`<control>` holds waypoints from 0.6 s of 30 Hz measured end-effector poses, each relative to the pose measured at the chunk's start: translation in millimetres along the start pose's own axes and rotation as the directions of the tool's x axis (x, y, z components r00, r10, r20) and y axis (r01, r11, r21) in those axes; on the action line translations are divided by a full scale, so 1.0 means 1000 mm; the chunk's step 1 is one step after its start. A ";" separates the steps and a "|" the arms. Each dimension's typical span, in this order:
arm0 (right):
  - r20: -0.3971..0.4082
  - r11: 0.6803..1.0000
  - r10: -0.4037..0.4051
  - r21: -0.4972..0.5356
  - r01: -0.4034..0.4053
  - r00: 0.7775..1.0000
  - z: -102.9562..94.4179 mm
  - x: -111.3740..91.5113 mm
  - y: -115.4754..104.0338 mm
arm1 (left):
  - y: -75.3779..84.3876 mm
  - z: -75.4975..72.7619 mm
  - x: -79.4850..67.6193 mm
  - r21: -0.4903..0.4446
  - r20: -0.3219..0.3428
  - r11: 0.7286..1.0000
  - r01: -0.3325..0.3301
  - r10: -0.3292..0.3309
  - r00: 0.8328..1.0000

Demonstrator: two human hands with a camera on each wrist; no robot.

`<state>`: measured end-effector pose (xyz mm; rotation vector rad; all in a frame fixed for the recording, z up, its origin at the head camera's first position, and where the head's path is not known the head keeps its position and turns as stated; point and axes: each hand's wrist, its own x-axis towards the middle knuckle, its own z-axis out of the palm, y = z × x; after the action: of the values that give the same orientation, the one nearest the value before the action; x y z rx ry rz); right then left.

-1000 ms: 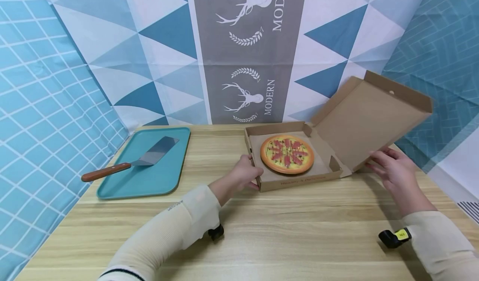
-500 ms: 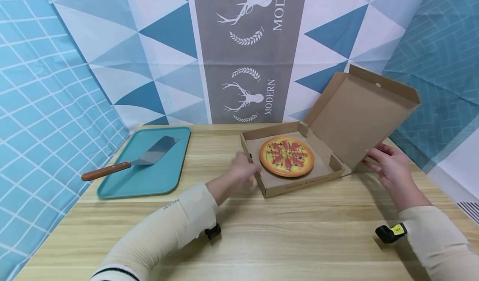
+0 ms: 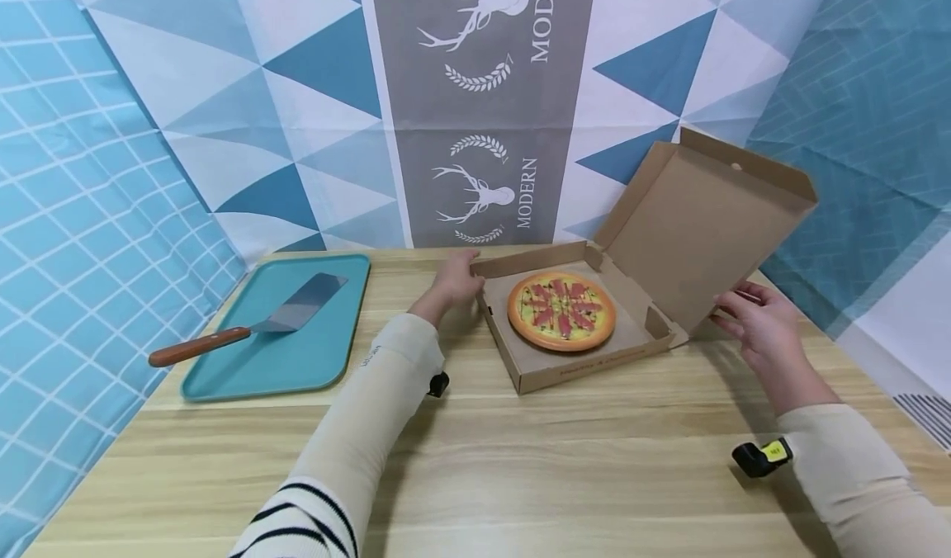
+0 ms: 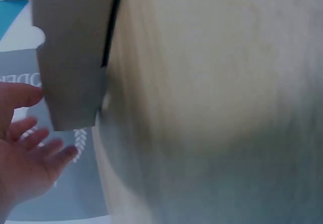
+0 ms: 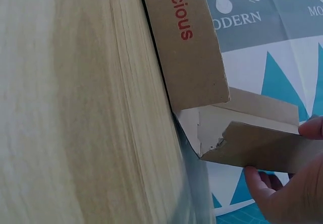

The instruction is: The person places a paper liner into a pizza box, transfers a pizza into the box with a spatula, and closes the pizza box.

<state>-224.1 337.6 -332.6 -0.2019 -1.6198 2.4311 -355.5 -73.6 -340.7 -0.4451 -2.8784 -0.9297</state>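
A cardboard pizza box (image 3: 587, 366) lies on the wooden table with its lid (image 3: 706, 224) raised and leaning back to the right. Inside sits a round pizza (image 3: 560, 310) with red and yellow topping. My left hand (image 3: 455, 282) is at the box's far left corner; in the left wrist view its fingers (image 4: 40, 156) are spread loosely behind the wall, thumb right at the edge. My right hand (image 3: 761, 323) pinches the near edge of the lid, thumb on one side and fingers on the other, as the right wrist view also shows.
A teal tray (image 3: 260, 376) stands at the left of the table. On it lies a spatula (image 3: 297, 306) with a metal blade, its wooden handle reaching past the tray's left edge. Patterned cloth (image 3: 490, 112) hangs right behind the table.
My left hand has left the box's front left side and moved back to the far left corner. The box has turned slightly. The right hand has shifted left a little with the lid.
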 end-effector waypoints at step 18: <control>0.207 0.990 -0.020 -0.132 0.048 0.978 0.005 0.021 0.001 | 0.004 -0.018 -0.059 0.211 0.060 0.977 0.009 -0.022 0.998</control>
<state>-246.1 337.7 -331.4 0.0588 -1.8613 2.3839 -298.6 -95.9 -334.1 -0.4395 -2.9969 -0.6123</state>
